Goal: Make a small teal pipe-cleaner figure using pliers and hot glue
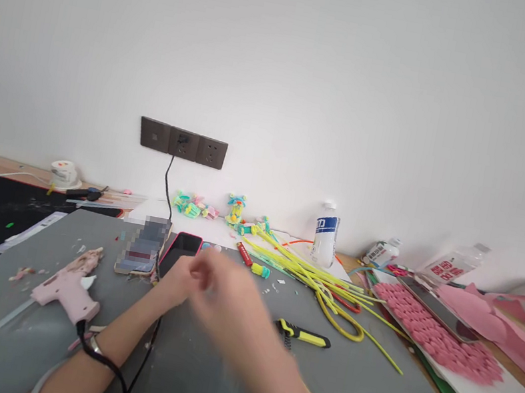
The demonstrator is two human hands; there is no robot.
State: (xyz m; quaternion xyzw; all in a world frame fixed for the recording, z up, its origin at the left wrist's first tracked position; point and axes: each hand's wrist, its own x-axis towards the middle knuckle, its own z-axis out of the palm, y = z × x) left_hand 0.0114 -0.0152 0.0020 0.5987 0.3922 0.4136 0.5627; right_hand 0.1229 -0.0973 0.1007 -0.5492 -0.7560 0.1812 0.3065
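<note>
My left hand (pixel 179 280) and my right hand (pixel 221 287) meet over the middle of the grey work mat (pixel 190 373). The fingers of both are curled in close together. Motion smears my right hand, and anything pinched between the fingertips is hidden or too small to name. Just behind the hands lies a pink-edged phone (pixel 182 247). Left of it another phone (pixel 144 247) rests tilted, its screen pixelated. A pink hot glue gun (pixel 67 294) lies beside my left forearm, with its black cord crossing that arm.
Yellow-green pipe cleaners (pixel 300 271), scissors (pixel 345 330) and a yellow-black cutter (pixel 306 335) lie to the right. Small figures (pixel 235 211) and a bottle (pixel 325 238) stand by the wall. A pink braided piece (pixel 437 329) is far right. A cable (pixel 169 173) hangs from the socket.
</note>
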